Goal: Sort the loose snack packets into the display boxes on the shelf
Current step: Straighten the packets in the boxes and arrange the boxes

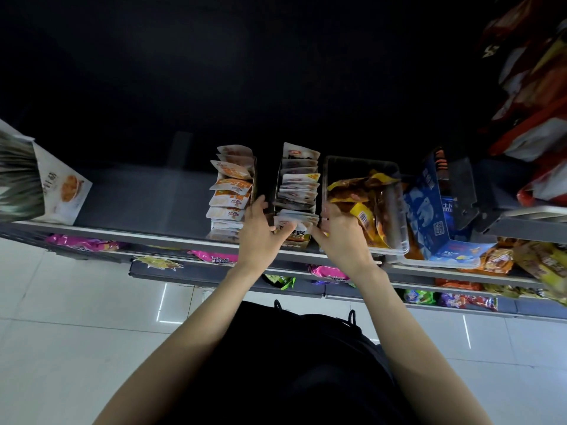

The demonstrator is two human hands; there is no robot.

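Left hand point(259, 231) fingers curl round front packets point(293, 223) in middle display box point(297, 191); right hand point(340, 233) fingers pinch same stack. Risk: squeeze too hard, upright row topples; loose yellow packets point(365, 216) wait in clear tray point(395, 210) alongside.

Both forearms are bare from the lower edge of the picture up to the wrists, with no sleeve, watch or band showing; the left hand point(257, 237) and right hand point(343, 240) wear no gloves or rings; the fingers point(319, 234) are slim with short nails; the torso below is clad in plain black cloth; two dark drawstring ends hang near its top edge.
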